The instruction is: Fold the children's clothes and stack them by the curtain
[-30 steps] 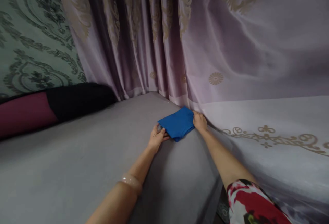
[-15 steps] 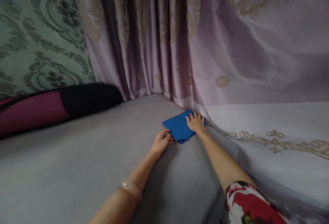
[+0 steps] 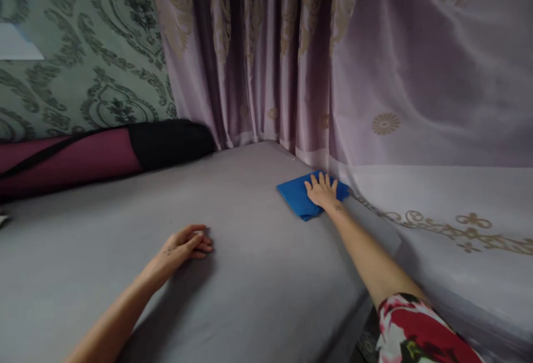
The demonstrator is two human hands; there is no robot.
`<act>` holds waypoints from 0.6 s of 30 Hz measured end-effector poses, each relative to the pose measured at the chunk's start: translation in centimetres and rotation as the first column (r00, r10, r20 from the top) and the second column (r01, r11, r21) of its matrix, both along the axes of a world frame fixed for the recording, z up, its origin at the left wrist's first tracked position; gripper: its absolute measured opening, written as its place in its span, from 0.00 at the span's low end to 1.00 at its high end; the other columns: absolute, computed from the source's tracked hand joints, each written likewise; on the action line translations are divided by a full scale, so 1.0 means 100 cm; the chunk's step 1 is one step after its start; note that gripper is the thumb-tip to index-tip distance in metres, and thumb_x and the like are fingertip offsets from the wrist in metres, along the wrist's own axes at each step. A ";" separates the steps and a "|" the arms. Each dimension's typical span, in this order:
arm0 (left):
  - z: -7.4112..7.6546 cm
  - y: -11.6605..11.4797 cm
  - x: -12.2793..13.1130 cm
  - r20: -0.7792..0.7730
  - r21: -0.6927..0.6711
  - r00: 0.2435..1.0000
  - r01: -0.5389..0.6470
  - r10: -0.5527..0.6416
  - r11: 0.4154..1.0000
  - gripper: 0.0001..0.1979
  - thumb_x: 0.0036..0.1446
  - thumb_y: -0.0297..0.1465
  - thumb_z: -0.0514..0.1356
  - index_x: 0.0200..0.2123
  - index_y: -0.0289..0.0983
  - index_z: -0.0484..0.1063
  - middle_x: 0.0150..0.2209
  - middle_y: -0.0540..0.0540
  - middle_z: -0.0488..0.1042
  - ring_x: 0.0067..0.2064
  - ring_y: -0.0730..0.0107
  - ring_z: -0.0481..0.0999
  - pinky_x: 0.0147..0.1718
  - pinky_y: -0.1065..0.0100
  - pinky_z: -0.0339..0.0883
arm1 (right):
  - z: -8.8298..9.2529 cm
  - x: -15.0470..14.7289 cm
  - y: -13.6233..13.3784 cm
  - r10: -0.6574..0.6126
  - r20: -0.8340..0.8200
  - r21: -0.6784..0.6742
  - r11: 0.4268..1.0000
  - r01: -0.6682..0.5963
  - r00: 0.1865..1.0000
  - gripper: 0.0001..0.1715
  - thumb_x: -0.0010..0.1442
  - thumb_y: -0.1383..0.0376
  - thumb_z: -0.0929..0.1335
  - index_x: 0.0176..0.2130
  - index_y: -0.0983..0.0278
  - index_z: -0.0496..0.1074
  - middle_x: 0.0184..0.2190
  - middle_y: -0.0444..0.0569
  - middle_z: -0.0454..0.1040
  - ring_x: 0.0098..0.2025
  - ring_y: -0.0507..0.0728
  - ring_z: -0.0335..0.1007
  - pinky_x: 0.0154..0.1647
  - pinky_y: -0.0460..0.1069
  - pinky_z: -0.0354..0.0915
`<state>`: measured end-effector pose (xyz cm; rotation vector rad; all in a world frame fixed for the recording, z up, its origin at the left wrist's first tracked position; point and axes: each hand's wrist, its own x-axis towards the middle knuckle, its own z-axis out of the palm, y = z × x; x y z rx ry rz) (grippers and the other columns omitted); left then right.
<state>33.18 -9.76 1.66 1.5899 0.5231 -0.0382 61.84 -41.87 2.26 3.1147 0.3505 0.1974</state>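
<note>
A folded blue cloth (image 3: 296, 193) lies flat on the grey sheet of the bed (image 3: 245, 291), close to its far right corner. On top of it rests my right hand (image 3: 322, 191), palm down with the fingers spread. My left hand (image 3: 187, 245) is well to the left of the cloth, just over the sheet. Its fingers are loosely curved and apart, and it holds nothing.
A long maroon and black bag (image 3: 166, 142) lies along the back left edge of the bed by the patterned green wall (image 3: 120, 85). Purple and white curtains (image 3: 375, 74) hang behind and down the right side, touching the bed's edge.
My left hand has drawn away from the cloth's near edge, moving left and toward me. My right hand stays on the cloth. The whole view has turned slightly left.
</note>
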 end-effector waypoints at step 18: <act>0.015 0.096 -0.087 -0.150 0.662 0.920 -0.178 0.361 0.729 0.13 0.53 0.37 0.54 0.36 0.35 0.73 0.23 0.48 0.73 0.25 0.67 0.74 0.26 0.69 0.65 | -0.025 -0.022 0.043 0.367 -0.027 -0.053 0.928 -0.368 0.930 0.36 0.67 0.52 0.48 0.66 0.62 0.55 0.67 0.56 0.54 0.68 0.68 0.44 0.61 0.70 0.50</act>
